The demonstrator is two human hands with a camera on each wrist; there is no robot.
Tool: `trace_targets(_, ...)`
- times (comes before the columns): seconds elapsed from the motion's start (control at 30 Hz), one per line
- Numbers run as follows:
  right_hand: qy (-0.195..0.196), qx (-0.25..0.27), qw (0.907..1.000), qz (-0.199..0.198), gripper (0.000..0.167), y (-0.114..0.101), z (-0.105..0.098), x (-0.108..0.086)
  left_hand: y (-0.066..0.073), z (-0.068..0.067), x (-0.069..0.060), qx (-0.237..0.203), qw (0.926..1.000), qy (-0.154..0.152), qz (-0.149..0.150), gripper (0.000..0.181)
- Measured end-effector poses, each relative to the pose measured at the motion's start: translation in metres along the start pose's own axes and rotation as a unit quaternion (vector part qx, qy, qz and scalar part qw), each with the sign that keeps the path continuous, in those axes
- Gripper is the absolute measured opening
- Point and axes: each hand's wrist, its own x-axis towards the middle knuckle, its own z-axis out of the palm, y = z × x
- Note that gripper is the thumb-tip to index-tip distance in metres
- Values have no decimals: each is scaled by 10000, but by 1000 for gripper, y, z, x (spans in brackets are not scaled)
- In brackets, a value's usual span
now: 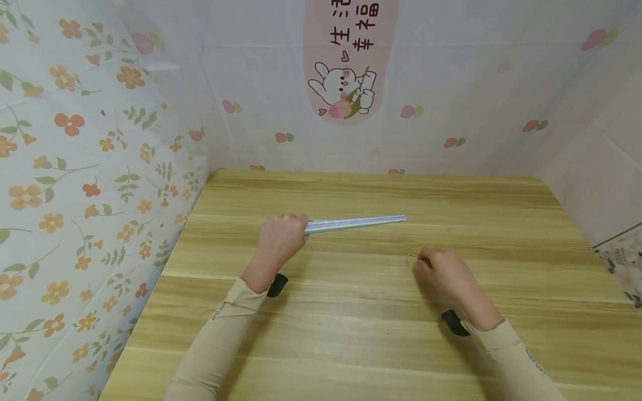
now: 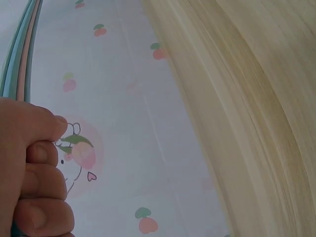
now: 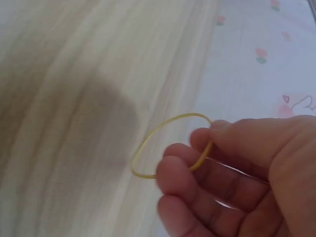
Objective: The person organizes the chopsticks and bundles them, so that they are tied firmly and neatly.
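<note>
I have the broad yellow-brown wood-grain table [image 1: 351,312] spread below both hands. Over it, the bundle of long, straight, thin sticks in pale blue, pink and lilac [image 1: 356,223] juts rightward from the left hand [image 1: 282,236], whose fingers are wrapped firmly around one end. I'd judge the bundle light and stiff, probably smooth enough for single sticks to slide lengthwise, so I favour a whole-fist hold around all of them, leaving the far part bare. Whether they are plastic or wood I can't tell.

The right hand [image 1: 446,273], well apart from the bundle, pinches the thin yellow loop, apparently a rubber band [image 3: 190,114], between thumb and index fingertip; the other fingers curl loosely beneath. The loop hangs slack and open. I expect it to be almost weightless, soft and springy, best taken at its edge by the fingertips; overstretched, it could snap or flick away.
</note>
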Motion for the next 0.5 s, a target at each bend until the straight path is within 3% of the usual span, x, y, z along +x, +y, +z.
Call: trace_targets(0.5, 1253, 357, 9915, 7, 7, -5, -6, 10, 3, -1, 2, 106, 9999, -97, 48, 30)
